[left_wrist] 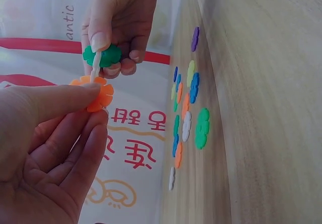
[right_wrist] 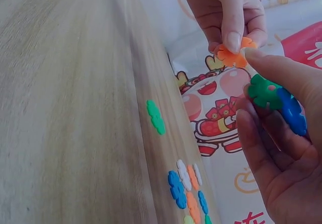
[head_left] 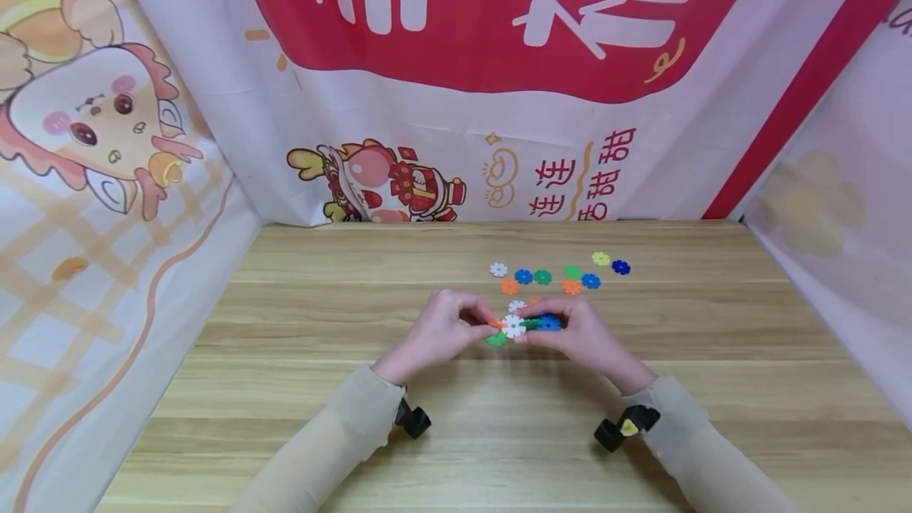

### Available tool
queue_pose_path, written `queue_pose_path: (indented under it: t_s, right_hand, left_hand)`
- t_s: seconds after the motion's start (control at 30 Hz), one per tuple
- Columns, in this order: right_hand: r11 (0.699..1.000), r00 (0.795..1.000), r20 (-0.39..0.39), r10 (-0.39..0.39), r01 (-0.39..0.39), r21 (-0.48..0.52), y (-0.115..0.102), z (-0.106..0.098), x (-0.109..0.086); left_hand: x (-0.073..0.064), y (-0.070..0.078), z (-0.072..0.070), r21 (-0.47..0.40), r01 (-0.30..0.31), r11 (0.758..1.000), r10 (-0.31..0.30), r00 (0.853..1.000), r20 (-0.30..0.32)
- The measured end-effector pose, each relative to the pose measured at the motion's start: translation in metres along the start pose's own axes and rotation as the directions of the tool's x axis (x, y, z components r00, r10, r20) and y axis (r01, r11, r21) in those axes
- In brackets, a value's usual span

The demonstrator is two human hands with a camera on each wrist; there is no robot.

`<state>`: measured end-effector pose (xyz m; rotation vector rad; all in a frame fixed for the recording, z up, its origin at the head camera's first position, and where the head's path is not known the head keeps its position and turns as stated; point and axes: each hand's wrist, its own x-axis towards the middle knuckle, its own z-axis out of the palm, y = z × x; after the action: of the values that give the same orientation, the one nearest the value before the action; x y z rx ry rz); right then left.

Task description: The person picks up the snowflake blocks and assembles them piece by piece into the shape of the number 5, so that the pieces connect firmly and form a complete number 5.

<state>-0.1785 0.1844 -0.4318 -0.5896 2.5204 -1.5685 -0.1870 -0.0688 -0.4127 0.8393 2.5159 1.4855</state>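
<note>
Between thumb and fingers, my left hand pinches an orange notched flower-shaped disc. Across from it, my right hand pinches a white disc of the same kind, seen edge-on in the left wrist view. A green disc and a blue disc sit joined together in the right hand, beside the white one. The orange disc meets the white disc's edge, overlapping it in the left wrist view. Both hands hold the pieces above the table. A loose light-green disc lies below the left fingertips.
Several loose discs lie on the wooden table beyond the hands, among them a white disc, an orange disc, a yellow disc and a dark blue disc. A printed cloth hangs behind the table.
</note>
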Motion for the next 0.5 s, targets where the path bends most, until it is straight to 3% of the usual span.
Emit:
queue_pose_path:
  t_s: [0.17, 0.5]
  right_hand:
    - [1.0, 1.0, -0.006, 0.007, -0.007, 0.007, -0.0001, -0.0009, -0.001]
    - [0.998, 0.998, -0.005, 0.056, -0.056, 0.004, 0.0014, -0.001, -0.0001]
  left_hand:
    - [0.0006, 0.0006, 0.0006, 0.016, 0.022, 1.0, -0.022, 1.0, -0.001]
    - [0.0016, 0.0009, 0.001, 0.017, 0.0, 1.0, 0.0, 1.0, -0.005]
